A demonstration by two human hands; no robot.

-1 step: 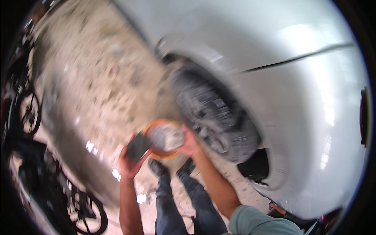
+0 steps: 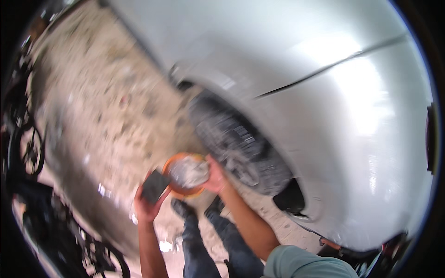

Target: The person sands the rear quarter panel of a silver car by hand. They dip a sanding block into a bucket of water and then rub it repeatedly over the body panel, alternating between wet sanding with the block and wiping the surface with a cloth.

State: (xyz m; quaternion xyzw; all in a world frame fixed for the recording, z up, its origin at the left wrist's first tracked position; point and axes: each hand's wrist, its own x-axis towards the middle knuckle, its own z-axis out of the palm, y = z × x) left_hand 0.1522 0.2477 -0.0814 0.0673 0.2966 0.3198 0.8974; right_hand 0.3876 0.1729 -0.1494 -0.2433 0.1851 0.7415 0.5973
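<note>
My left hand point(image 2: 147, 204) is closed around a dark grey rectangular block point(image 2: 155, 186), with fingers and thumb along its edges. To its right, my right hand point(image 2: 215, 175) grips a crumpled whitish cloth point(image 2: 194, 172), blurred by motion. Below the cloth is an orange basin point(image 2: 168, 162), and its inside is partly hidden by the cloth and hands. What the basin holds cannot be made out.
A silver-white car point(image 2: 324, 139) with a dusty wheel point(image 2: 241, 143) fills the right side. Motorcycles point(image 2: 41, 208) line the left edge. Stained concrete floor point(image 2: 116, 106) lies between them. My shoes point(image 2: 183, 208) stand just below the basin. Another person's arm point(image 2: 331, 244) shows at lower right.
The car, basin and both hands appear slightly farther left and lower in the picture, as the view has shifted. Both hands keep the same holds.
</note>
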